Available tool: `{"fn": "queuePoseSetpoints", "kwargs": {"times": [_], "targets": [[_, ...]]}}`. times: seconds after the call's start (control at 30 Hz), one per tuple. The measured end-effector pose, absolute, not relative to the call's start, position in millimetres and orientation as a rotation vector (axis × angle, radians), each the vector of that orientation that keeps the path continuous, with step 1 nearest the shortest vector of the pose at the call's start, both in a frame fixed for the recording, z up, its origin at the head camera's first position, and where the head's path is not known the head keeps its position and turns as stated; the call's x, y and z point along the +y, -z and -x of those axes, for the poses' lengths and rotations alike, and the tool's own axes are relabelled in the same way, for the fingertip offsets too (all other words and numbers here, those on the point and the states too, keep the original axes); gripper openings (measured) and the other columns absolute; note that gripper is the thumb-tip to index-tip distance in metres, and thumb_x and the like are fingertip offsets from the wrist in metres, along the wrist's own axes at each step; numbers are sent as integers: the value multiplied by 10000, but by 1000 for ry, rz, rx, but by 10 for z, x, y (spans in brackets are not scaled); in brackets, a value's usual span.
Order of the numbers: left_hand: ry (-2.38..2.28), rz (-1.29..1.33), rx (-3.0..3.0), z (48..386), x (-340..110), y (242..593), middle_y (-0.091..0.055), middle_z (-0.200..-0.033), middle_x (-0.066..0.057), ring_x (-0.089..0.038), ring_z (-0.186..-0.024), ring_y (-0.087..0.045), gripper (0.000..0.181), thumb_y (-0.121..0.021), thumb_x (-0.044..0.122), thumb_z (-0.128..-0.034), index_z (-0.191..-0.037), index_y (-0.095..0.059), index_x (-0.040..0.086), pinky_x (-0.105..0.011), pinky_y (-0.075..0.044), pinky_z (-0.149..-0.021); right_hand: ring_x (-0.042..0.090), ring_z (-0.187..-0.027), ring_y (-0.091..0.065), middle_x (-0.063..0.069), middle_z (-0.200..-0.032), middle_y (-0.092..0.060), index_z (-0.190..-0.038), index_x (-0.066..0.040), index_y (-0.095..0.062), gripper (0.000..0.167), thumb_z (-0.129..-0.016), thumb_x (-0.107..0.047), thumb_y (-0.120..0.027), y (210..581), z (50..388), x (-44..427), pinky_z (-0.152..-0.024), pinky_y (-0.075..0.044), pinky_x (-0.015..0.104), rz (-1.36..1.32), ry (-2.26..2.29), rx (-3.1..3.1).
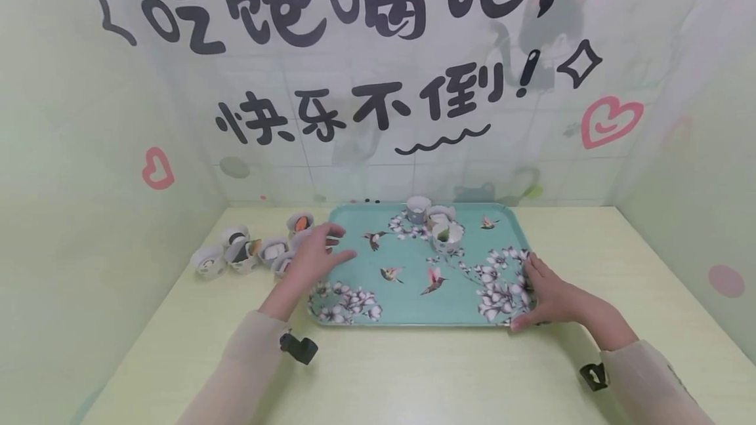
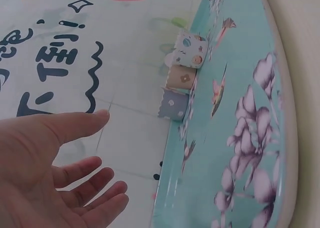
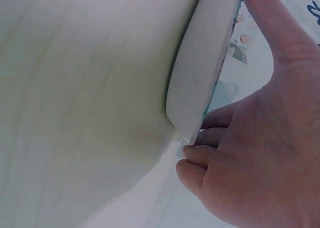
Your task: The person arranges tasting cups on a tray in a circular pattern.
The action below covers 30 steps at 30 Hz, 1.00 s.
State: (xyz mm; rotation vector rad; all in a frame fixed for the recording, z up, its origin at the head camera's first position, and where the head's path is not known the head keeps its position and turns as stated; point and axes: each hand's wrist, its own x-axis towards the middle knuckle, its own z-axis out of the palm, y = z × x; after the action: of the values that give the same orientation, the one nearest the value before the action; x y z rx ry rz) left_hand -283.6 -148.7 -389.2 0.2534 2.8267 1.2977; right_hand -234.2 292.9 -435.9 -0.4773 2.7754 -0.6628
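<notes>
A turquoise tray (image 1: 413, 303) with birds and white blossoms lies flat on the table. My right hand (image 1: 558, 295) holds its right front corner, fingers along the right side and thumb at the front edge; in the right wrist view the fingertips (image 3: 192, 158) meet the rim. My left hand (image 1: 315, 251) hovers around the tray's left edge, fingers spread and holding nothing. Toward the back of the tray stand three small patterned paper cups, among them a grey one (image 1: 417, 213), a brown one (image 2: 181, 77) and a white one (image 2: 191, 49).
Left of the tray stand several similar cups with small items inside, such as a white cup (image 1: 208, 263) and a cup holding something orange (image 1: 301, 223). My left hand partly hides that group. Behind the table (image 1: 413, 372) hangs a printed curtain (image 1: 354, 176).
</notes>
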Motion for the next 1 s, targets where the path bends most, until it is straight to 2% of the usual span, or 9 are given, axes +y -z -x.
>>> {"fn": "queuePoseSetpoints", "kwargs": {"times": [0.23, 0.4, 0.6, 0.77, 1.0], "targets": [[-1295, -145, 2816, 2746, -1845, 3854, -530, -1408, -237, -414, -1340, -494, 552, -696, 239, -939, -1378, -473, -10, -514, -460, -1094, 628, -1422, -45, 472, -1536, 17, -1464, 247, -73, 1344, -664, -444, -902, 4338, 2346, 2935, -1136, -176, 727, 468, 666, 2769], [-1309, -84, 2814, 2666, -2083, 3853, -503, -1435, -245, -429, -1343, -498, 589, -692, 256, -940, -1403, -450, -15, -527, -474, -1079, 628, -1422, -48, 474, -1535, 15, -1464, 248, -71, 1349, -661, -448, -902, 4329, 2346, 2930, -1136, -177, 726, 465, 664, 2769], [-1219, -54, 2896, 2586, -2325, 3879, -495, -1425, -273, -465, -1313, -511, 603, -688, 292, -938, -1387, -449, -32, -554, -475, -1058, 631, -1419, -49, 479, -1531, 13, -1463, 249, -67, 1349, -663, -444, -903, 4340, 2347, 2937, -1135, -174, 728, 470, 663, 2773], [-1198, -41, 2941, 2547, -2478, 3943, -512, -1388, -301, -489, -1293, -512, 583, -689, 247, -937, -1365, -455, -72, -567, -473, -1053, 630, -1420, -51, 479, -1532, 11, -1464, 248, -62, 1354, -661, -444, -904, 4351, 2351, 2932, -1138, -172, 726, 472, 669, 2772], [-1196, 3, 2915, 2543, -2600, 4093, -513, -1395, -310, -488, -1301, -509, 597, -694, 265, -933, -1356, -453, -81, -550, -492, -1041, 630, -1420, -50, 475, -1535, 12, -1465, 246, -73, 1344, -665, -447, -901, 4334, 2340, 2935, -1133, -178, 730, 466, 663, 2774]]}}
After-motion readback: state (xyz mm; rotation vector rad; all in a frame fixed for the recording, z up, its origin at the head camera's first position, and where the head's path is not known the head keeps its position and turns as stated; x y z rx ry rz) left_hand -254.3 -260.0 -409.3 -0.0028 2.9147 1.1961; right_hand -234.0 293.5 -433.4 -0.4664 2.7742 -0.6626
